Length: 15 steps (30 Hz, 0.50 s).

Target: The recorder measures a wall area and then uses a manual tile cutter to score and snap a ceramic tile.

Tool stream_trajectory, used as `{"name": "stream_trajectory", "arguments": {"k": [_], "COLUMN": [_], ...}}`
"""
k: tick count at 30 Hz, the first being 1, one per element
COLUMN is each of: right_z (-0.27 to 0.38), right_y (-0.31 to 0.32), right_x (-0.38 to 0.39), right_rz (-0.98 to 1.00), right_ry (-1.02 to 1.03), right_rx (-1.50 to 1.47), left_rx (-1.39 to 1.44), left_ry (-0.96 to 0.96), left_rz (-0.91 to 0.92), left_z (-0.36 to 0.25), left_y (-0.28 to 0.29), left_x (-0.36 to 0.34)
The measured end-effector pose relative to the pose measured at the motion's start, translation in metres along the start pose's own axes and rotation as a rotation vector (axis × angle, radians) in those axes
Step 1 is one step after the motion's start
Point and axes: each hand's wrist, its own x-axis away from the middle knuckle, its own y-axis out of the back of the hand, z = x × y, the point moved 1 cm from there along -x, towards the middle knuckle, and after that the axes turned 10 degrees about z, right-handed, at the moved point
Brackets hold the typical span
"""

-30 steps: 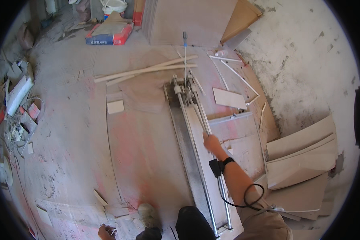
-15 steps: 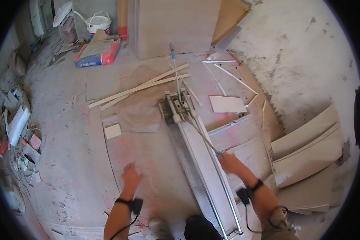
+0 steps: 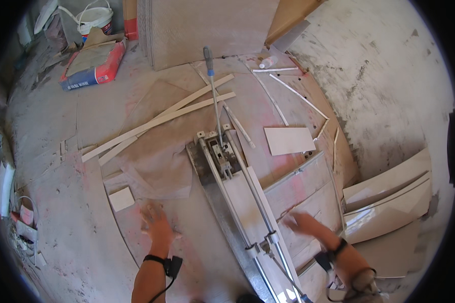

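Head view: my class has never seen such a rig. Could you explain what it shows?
A wide fisheye camera on the person's head looks down, so straight edges bend. The machine looks like a manual tile cutter: two metal rails carry a carriage. The left hand and right hand flank it. The left looks empty; the right is blurred, but no tool shows in it. On the floor lie pale strips, a rectangular tile piece, a smaller squarish piece and a plastic bottle.

Small white characters run in a line along the blue end of the flat red, blue and grey paper sack [image 3: 93, 61], with a small mark on its red corner; just beyond that sack, the round white plastic bucket [image 3: 96, 21] bears coloured print too small to read
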Motion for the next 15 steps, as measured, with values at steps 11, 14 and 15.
{"name": "stream_trajectory", "arguments": {"k": [11, 14, 15], "right_z": [0.212, 0.211, 0.204], "right_y": [0.173, 0.195, 0.201], "right_x": [-0.291, -0.307, -0.308], "right_rz": [-0.523, -0.487, -0.492], "right_ry": [0.346, 0.379, 0.359], "right_rx": [-0.888, -0.953, -0.933], "left_rx": [-0.117, -0.116, -0.117], "left_ry": [0.084, 0.068, 0.04], "left_rz": [0.211, 0.2, 0.167], "left_z": [-0.006, -0.01, -0.014], "left_y": [0.014, 0.011, 0.01], "left_x": [-0.018, -0.019, -0.02]}}
